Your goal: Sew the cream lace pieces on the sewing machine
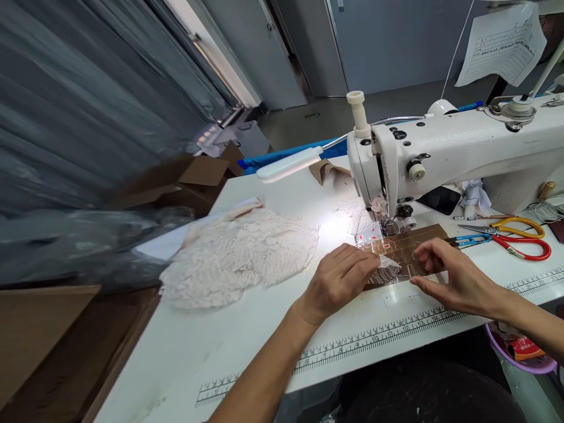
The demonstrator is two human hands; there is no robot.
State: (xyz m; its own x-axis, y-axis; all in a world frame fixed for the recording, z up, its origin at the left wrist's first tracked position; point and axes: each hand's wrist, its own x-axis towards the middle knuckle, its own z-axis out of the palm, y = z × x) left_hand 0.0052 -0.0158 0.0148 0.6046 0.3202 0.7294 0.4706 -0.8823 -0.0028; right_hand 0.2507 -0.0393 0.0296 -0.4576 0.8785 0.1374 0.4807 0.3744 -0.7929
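- Lace piece point(388, 272) lies between both hands, at the left hand's point(337, 281) fingertips; its grip I cannot tell.
- Right hand point(460, 281): thumb and fingers apart, empty.

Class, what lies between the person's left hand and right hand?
In the head view, a piece of white lace on the brown plate.

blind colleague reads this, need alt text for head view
A bare left hand rests at a small white lace piece at a white sewing machine; the right hand curls nearby. A crumpled white lace pile lies leftward.
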